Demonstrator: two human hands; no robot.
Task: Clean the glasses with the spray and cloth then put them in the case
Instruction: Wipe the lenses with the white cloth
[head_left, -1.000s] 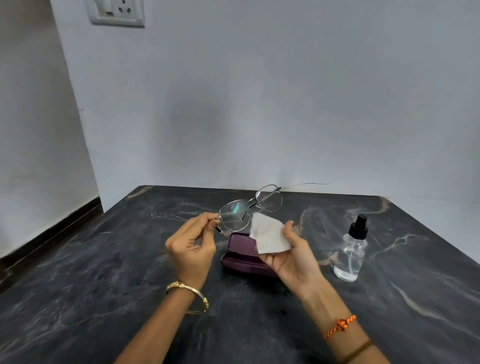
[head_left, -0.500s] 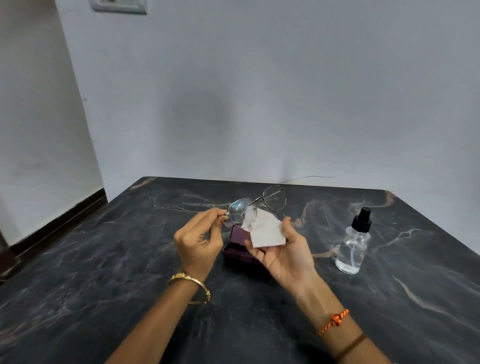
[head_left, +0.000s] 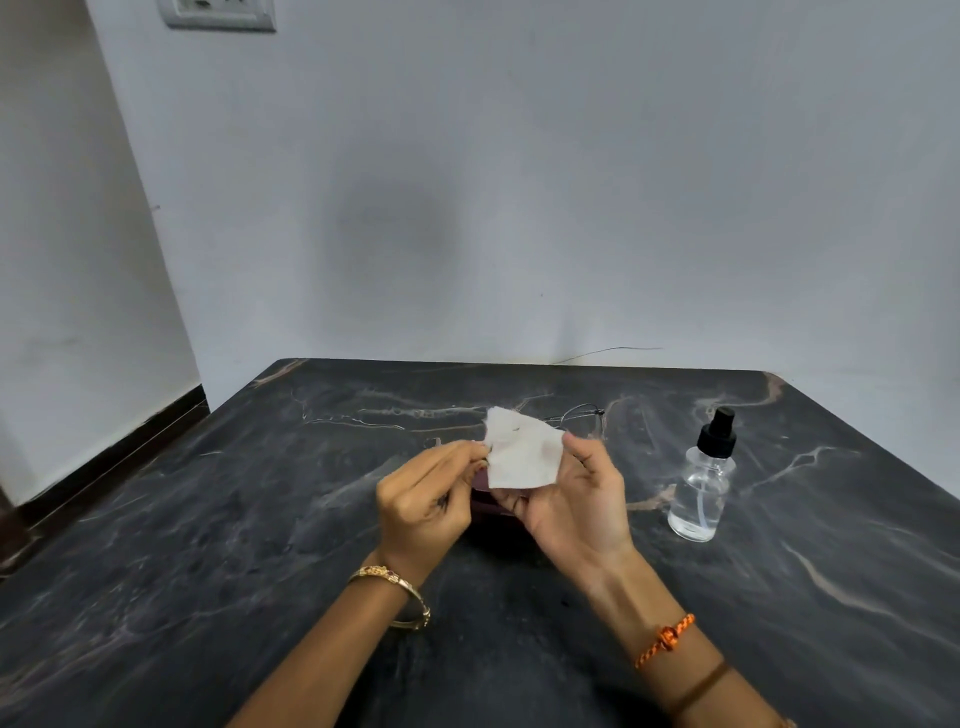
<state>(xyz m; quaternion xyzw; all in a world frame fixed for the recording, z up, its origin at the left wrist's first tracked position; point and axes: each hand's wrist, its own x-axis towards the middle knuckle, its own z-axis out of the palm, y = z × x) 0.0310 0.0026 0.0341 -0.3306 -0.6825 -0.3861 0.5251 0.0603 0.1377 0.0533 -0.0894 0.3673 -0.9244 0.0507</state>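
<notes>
Glasses (head_left: 582, 418) are held in the air at the centre of the frame, above the tabletop (head_left: 208, 545), and most of the frame is hidden behind the white cloth (head_left: 522, 452). Only one lens rim and its hinge show, up and to the right of the cloth. The long axis of the glasses runs roughly from left to right, a little tilted, between the two hands.

The left hand (head_left: 423, 501) has its fingers curled and pressed together, pinching the left end of the glasses right at the cloth's edge. The right hand (head_left: 574, 499) holds the cloth from the right: the thumb presses on the front, and the other fingers are behind it, so the cloth seems folded around the covered lens.

The dark case (head_left: 485, 501) lies on the tabletop directly under the hands, mostly hidden by them. The spray bottle (head_left: 701, 483) stands upright at the right, well apart from the right hand.

The step in hand looks like wiping. The uncovered lens lies just beyond the right hand's fingers, so this hand is nearer to it for the next wipe.
</notes>
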